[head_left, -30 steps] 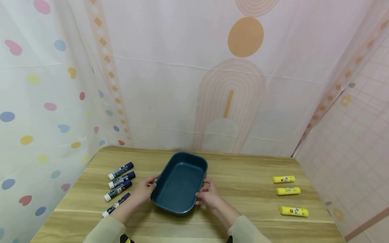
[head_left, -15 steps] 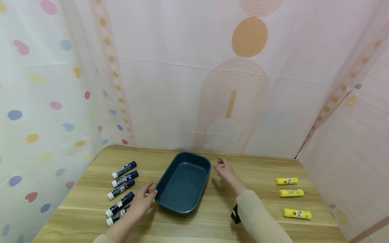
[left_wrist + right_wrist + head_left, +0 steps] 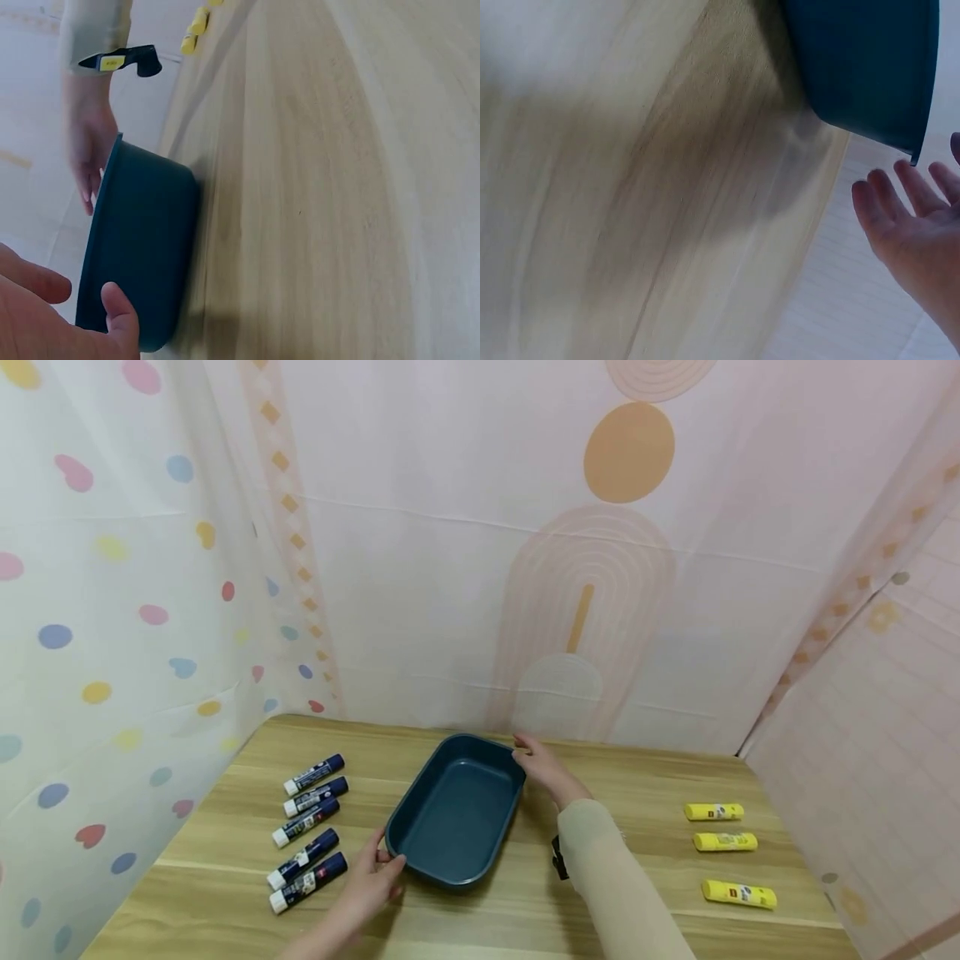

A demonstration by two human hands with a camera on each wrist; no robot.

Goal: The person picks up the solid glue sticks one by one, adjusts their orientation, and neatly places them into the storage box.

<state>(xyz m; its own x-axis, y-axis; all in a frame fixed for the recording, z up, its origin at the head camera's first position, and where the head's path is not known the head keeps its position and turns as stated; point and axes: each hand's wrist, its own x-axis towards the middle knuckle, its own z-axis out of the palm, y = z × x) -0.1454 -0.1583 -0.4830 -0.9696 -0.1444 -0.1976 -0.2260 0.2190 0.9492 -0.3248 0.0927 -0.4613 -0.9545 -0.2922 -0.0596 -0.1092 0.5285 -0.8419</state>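
Note:
A dark teal rectangular tray [image 3: 457, 818], with rounded corners and nothing in it, stands at the middle of the wooden table. My left hand [image 3: 372, 878] is at its near left corner; in the left wrist view the thumb [image 3: 120, 319] lies over the outer wall, apart from the fingers. Across the tray, my right hand [image 3: 542, 767] is at the far right corner. Its fingers [image 3: 916, 187] are spread and loosely bent, with the tips close to the rim in the right wrist view.
Several navy glue sticks [image 3: 308, 882] with white ends lie in a slanted column on the left of the table. Over on the right lie 3 yellow glue sticks [image 3: 738, 894]. A patterned curtain [image 3: 420, 610] hangs behind the table's back edge.
Both hands first held the tray's long sides, then came off it. Now the left is at the near left corner and the right at the far right one. The tray has hardly moved.

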